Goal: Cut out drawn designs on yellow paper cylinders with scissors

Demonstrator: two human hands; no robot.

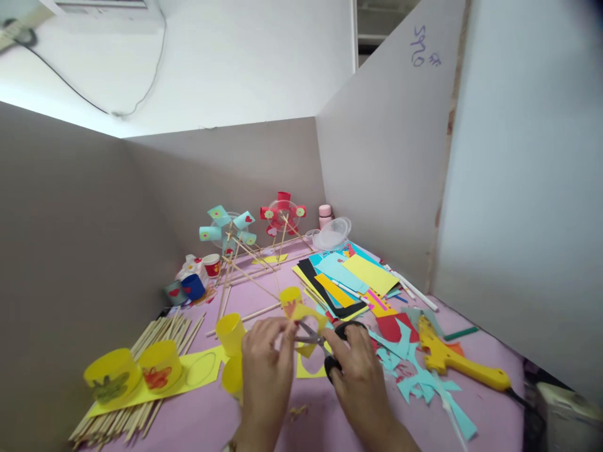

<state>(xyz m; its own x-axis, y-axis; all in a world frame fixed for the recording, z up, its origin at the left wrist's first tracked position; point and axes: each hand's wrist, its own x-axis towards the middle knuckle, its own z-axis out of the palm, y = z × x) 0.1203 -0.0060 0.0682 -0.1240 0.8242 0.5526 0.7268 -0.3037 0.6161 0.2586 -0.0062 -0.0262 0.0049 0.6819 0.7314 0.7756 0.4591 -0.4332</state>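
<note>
My right hand (354,370) grips the black-handled scissors (316,338), whose blades are spread around a piece of yellow paper (308,317). With fingers pinched together, my left hand (271,351) holds that paper at its left side, close to the blade tips. Just beyond my hands stands a yellow paper ring (291,298) with a red drawing. More yellow rings (230,333) are beside my left hand, one partly hidden by it. Under the scissors lies a yellow sheet (304,370) with a rounded hole.
Wooden sticks (136,402) lie at left beneath a yellow strip (193,370) bearing two rings. A yellow glue gun (461,364) and blue paper scraps (419,376) are at right. Coloured sheets (370,274) and two stick-framed wheels, blue (219,216) and red (283,202), stand farther back.
</note>
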